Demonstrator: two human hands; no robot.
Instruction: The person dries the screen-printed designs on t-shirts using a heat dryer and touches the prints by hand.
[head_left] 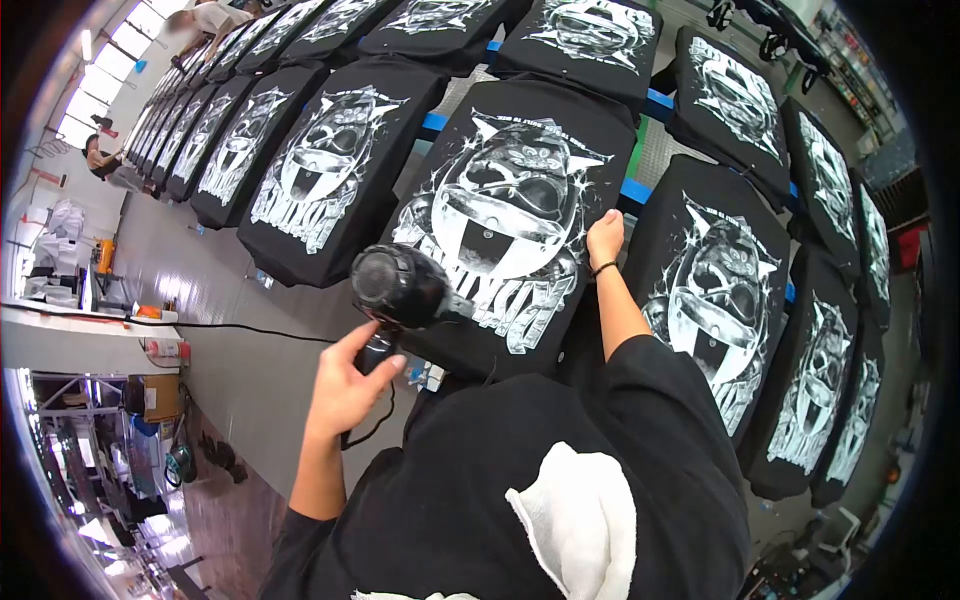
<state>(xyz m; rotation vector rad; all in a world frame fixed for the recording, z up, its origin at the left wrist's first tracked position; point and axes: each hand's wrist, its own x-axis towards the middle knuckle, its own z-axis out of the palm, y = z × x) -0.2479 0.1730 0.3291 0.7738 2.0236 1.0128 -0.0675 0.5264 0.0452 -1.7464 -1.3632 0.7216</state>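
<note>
My left hand (345, 385) is wrapped round the handle of a black hair dryer (398, 286). The dryer's nozzle points right, over the lower left of a black printed shirt (500, 215) spread on a board. White artwork of a masked figure and large lettering covers the shirt's front. My right hand (605, 240) rests at the shirt's right edge, its thumb side up and no object visible in it. From the dryer a black cord (250, 328) runs off to the left.
More printed black shirts on boards stand left (325, 160), right (718, 290) and behind (585, 40). Two other people are at the far left, one leaning over the boards (212, 20), one seated (105, 160). A white towel (580, 515) hangs at my front.
</note>
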